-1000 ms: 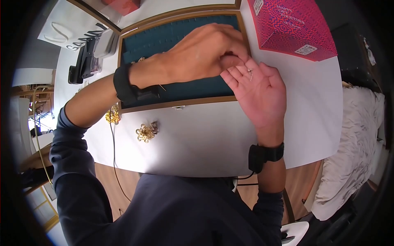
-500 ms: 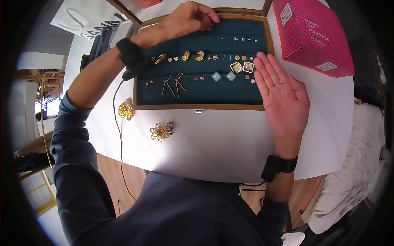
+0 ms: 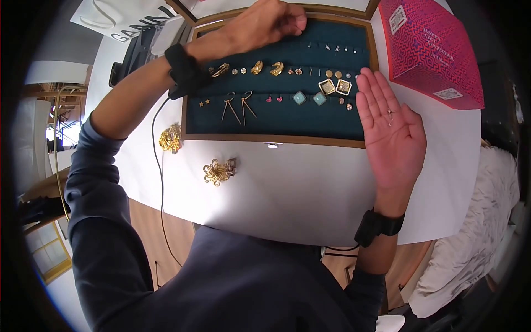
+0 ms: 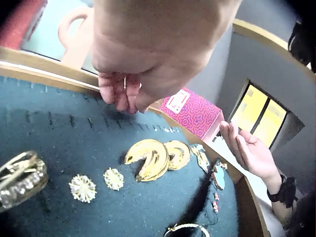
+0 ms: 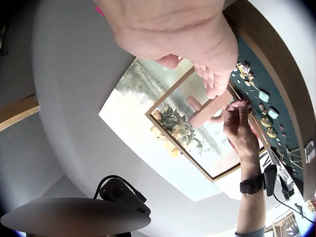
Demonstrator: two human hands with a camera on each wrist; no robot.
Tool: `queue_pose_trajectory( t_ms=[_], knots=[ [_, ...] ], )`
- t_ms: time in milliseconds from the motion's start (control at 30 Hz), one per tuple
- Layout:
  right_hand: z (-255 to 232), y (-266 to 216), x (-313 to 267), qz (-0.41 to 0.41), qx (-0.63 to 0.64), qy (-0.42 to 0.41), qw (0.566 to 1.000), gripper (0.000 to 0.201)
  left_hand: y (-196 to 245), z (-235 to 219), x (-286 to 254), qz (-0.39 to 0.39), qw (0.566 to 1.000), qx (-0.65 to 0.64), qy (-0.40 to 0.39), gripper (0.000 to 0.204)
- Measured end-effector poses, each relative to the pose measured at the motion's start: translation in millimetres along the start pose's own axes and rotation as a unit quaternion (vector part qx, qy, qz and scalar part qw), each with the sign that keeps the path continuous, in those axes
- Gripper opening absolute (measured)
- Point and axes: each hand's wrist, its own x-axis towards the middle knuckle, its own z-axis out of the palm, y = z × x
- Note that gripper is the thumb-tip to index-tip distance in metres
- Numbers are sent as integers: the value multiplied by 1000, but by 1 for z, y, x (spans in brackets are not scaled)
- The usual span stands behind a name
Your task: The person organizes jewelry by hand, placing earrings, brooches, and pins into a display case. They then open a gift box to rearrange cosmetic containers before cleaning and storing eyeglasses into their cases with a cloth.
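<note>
Held palm up with straight fingers, my right hand point(image 3: 392, 138) is beside the jewellery box's right edge, a small earring point(image 3: 390, 118) lying on it. My left hand point(image 3: 260, 27) reaches over the box point(image 3: 276, 139) to its top row. In the left wrist view, the left hand point(image 4: 158, 44) has thumb and fingers pinched together low at the teal lining point(image 4: 54, 106); a tiny bright piece shows between them, mostly hidden. Gold earrings point(image 4: 148, 159) sit in a slot near that hand. Further rows hold turquoise earrings point(image 3: 299, 98) and long gold earrings point(image 3: 247, 108).
A patterned pink box point(image 3: 431, 55) stands right of the jewellery box. Gold flower-like pieces point(image 3: 216, 172) and a gold cluster point(image 3: 170, 138) lie on the white table point(image 3: 287, 193) in front. A cable point(image 3: 160, 182) hangs from the left wrist; a white bag point(image 3: 105, 19) is at the back left.
My left hand has left the right palm and moved leftward and back to the box's top row. The right hand has shifted right, still palm up. The view has shifted too.
</note>
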Motion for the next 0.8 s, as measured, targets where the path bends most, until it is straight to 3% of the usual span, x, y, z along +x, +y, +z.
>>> queue_pose_trajectory(
  t_ms=[100,200,300,400,500,600,700,800],
  knots=[
    [-1,0,0,2,6,-3,1000,60,-21,10,-2,-97,991,3,-93,18],
    [-1,-1,0,1,7,-3,1000,60,9,5,1,-171,978,-82,-82,19],
    [-1,0,0,0,6,-2,1000,60,13,3,1,-187,972,-118,-79,25],
    [-1,0,0,-2,4,0,1000,60,-11,11,0,-158,962,-217,-59,28],
    [-1,0,0,-3,3,-1,1000,60,-26,20,0,-177,924,-336,-38,28],
    [-1,-1,0,1,9,-6,1000,60,-19,19,9,-246,921,-296,-53,27],
    [-1,-1,1,4,3,-1,1000,59,-27,21,9,-255,898,-346,-92,21],
    [-11,6,5,21,-16,-41,999,61,-40,16,-10,-39,908,-407,-89,18]
  ],
)
